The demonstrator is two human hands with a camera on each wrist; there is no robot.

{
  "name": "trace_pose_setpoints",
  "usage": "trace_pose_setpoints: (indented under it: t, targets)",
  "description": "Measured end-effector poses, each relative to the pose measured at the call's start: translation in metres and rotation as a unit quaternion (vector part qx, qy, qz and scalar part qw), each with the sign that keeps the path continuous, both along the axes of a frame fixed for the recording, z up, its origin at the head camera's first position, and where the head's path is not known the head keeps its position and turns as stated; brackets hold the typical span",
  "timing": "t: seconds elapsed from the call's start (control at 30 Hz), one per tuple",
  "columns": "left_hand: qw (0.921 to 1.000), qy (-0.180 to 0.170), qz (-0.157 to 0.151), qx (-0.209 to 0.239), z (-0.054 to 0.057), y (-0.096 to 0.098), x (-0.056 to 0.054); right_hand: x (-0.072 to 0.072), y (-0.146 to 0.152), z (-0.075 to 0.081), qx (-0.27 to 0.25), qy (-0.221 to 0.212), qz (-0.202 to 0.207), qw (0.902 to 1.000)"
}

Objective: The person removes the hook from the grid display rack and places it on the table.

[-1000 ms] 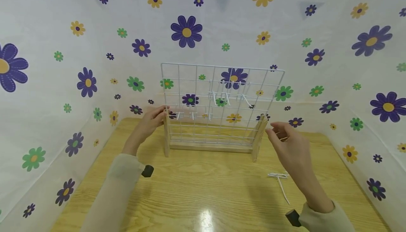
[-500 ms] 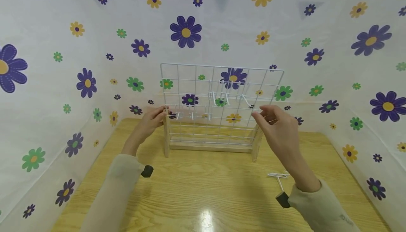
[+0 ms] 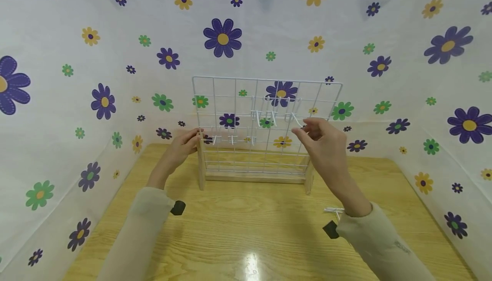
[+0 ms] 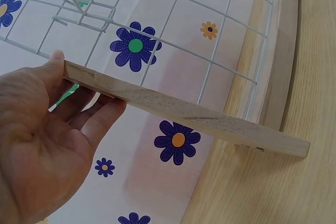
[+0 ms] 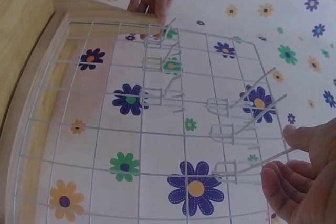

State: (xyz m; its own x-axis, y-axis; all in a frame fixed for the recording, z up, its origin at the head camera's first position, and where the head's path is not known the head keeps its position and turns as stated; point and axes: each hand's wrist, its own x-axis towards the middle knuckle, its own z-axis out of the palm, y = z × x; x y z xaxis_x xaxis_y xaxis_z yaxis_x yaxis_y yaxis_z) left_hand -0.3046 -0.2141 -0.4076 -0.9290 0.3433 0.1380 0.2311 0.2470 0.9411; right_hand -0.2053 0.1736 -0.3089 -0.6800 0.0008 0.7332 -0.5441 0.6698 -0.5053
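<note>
A white wire grid panel (image 3: 267,79) stands in a wooden base, with several white wire hooks hung on it in an upper and a lower row. My left hand (image 3: 178,150) grips the left wooden upright (image 4: 184,109), thumb on its front edge and fingers behind. My right hand (image 3: 326,149) is at the panel's right side, by the rightmost upper hook (image 5: 262,162). In the right wrist view that hook's prong tip lies between the thumb and the bent fingers (image 5: 281,187), which stand apart with a gap around it.
A loose white hook (image 3: 332,209) lies on the wooden table (image 3: 230,234) at the right, partly hidden by the right sleeve and its black wrist camera. A white sheet (image 3: 246,24) printed with flowers surrounds the table at the back and sides.
My right hand has moved left and up, from beside the right upright to the rightmost upper hook. The left hand keeps its grip on the left upright.
</note>
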Motion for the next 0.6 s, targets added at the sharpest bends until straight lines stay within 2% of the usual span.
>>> trace_pose_setpoints:
  t: [0.6]
  targets:
    - [1.0000, 0.004, 0.007, -0.001, -0.0002, 0.0020, -0.0007, -0.0100, -0.0061, -0.0002, -0.035, 0.031, 0.007, 0.9989]
